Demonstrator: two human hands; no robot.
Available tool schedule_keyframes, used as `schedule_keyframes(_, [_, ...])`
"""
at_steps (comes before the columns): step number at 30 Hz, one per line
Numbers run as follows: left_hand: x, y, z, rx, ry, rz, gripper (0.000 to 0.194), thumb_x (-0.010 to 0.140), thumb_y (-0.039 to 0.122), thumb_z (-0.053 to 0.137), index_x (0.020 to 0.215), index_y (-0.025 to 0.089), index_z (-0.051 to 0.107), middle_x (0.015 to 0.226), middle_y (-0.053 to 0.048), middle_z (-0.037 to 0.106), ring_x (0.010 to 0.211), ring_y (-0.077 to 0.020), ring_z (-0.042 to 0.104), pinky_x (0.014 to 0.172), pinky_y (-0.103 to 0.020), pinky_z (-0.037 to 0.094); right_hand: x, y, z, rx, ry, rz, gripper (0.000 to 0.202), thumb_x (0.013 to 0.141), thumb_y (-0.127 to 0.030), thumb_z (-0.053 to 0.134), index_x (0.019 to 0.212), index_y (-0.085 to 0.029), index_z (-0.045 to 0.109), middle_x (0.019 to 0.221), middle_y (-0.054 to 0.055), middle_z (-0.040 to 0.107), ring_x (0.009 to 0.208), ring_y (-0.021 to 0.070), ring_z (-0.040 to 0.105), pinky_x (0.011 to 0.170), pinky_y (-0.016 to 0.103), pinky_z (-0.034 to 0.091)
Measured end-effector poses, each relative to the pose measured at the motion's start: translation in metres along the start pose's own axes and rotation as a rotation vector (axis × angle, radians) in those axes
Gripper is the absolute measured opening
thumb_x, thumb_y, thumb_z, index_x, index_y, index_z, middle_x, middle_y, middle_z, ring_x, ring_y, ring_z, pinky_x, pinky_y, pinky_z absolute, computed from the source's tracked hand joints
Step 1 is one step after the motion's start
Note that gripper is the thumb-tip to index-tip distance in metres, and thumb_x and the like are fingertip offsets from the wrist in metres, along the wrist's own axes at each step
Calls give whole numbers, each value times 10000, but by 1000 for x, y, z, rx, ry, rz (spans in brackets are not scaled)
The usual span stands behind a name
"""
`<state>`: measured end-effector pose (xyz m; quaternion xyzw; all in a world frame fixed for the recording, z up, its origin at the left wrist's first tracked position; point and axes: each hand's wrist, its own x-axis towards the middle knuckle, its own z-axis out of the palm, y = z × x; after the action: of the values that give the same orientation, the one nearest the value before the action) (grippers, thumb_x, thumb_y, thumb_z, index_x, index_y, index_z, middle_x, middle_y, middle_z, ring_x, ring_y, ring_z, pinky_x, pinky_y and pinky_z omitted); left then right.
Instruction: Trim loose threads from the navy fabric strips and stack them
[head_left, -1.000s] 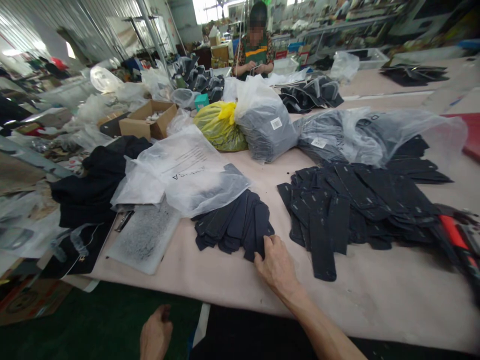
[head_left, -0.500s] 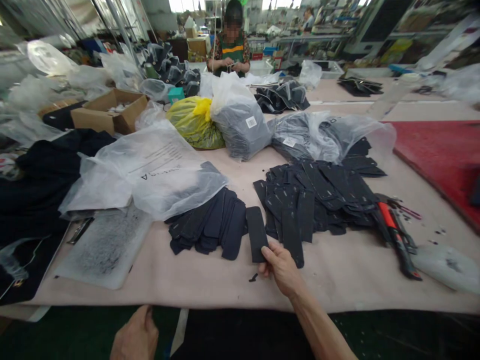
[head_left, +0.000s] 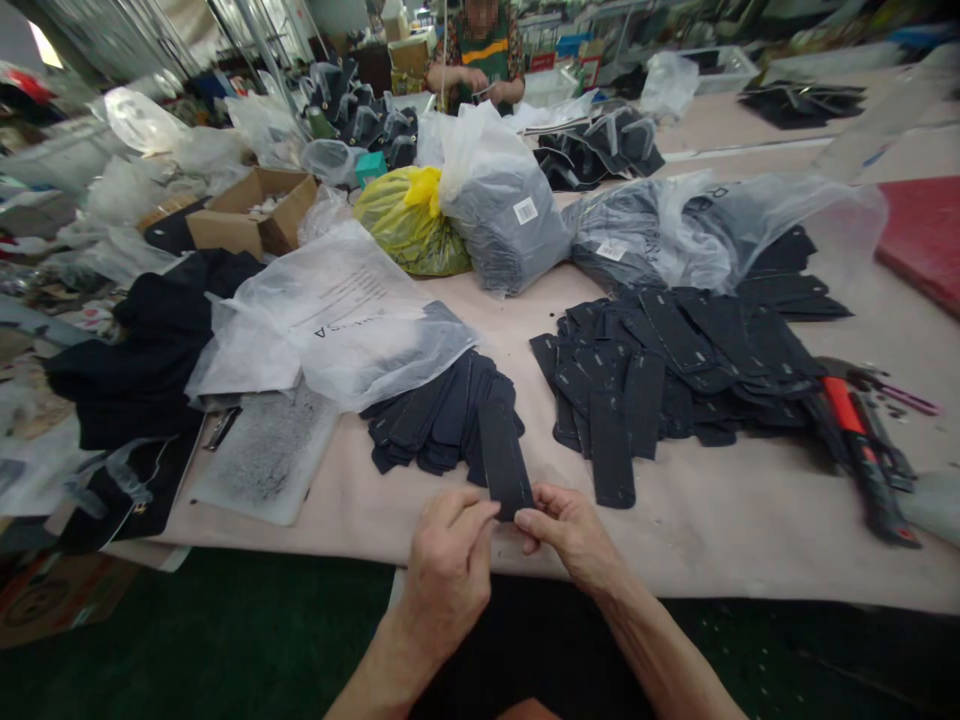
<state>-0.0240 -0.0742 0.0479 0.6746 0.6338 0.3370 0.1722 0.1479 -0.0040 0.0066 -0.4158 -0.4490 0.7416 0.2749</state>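
Observation:
My right hand [head_left: 574, 535] pinches the lower right corner of a flat, dark navy fabric strip [head_left: 504, 455] with rounded ends. The strip is tilted up above the table's near edge. At its lower left corner is my left hand [head_left: 454, 545], thumb and curled fingers closed on the edge; the fingertips are partly hidden. Just behind the held strip lies a fanned pile of similar strips [head_left: 427, 415]. To the right spreads a larger heap of dark strips [head_left: 675, 360], many with small pale marks.
A printed plastic bag [head_left: 352, 320] overlaps the left pile, near a translucent board [head_left: 262, 460] covered in dark specks. Red-and-black handled tools [head_left: 862, 460] lie at right. Filled bags [head_left: 502, 210] and an open carton [head_left: 255, 210] stand behind. A person [head_left: 480, 70] works across the table.
My left hand has risen from below the table edge to the strip's lower left corner. The strip has shifted slightly left in my right hand, and the head view has tilted down.

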Motion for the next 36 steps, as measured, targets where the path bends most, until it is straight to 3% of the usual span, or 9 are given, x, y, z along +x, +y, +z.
schedule_keyframes(3, [17,7,11,-44,-66,-10,247,880,105,484,1078,139,628,1021,-117,606,1000,-221,573,914,-393,486,-5,-3,3,-36,-12,-35,242,759,-383,713,703,-162,632,600,-17,589,514,108,512,517,236,414])
schedule_keyframes(7, [22,5,13,-151,-140,-74,247,867,93,489,1062,148,630,992,-98,599,960,-203,580,890,-374,504,-9,0,2,-13,-26,-82,258,803,-386,669,684,-160,628,593,-10,607,493,104,519,539,244,403])
schedule_keyframes(17, [20,12,9,-226,-139,-84,211,903,138,494,995,164,682,915,-78,649,872,-176,606,820,-326,513,-7,18,-3,218,-73,-24,306,774,-430,715,692,-157,605,602,10,633,429,78,443,471,229,308])
schedule_keyframes(22, [19,15,10,-248,-83,-93,171,888,139,524,947,174,681,888,-63,630,860,-169,594,816,-319,507,-6,21,2,369,-80,-5,349,763,-480,720,730,-168,566,476,-39,532,383,66,358,432,220,223])
schedule_keyframes(27, [17,17,14,-242,60,-239,120,820,147,603,926,176,652,1006,-73,599,920,-178,591,781,-309,513,-7,22,7,405,-88,6,344,791,-482,695,743,-174,549,458,-53,495,386,67,341,436,223,197])
schedule_keyframes(29, [16,15,18,-290,107,-306,234,802,158,620,1033,189,648,1170,-98,564,1026,-197,583,799,-307,525,-7,21,8,387,-100,10,362,793,-499,686,723,-175,541,462,-51,495,383,66,343,437,227,195])
schedule_keyframes(32, [18,10,23,-545,121,-452,410,787,173,630,1194,203,592,1313,-119,502,1105,-203,575,813,-292,539,-9,18,9,370,-125,3,367,802,-498,679,720,-169,541,477,-47,507,378,57,334,436,227,189])
schedule_keyframes(34, [21,6,27,-760,131,-578,460,775,180,634,1229,174,561,1141,-109,596,943,-161,624,755,-267,537,-10,16,10,372,-134,-1,348,799,-474,693,739,-162,552,492,-47,516,381,48,326,435,222,189])
schedule_keyframes(36, [23,3,32,-890,175,-676,466,754,179,646,1212,146,564,855,-35,618,724,-105,595,677,-232,510,-10,15,12,381,-124,-7,325,779,-440,723,755,-157,564,502,-50,516,393,46,331,437,215,199])
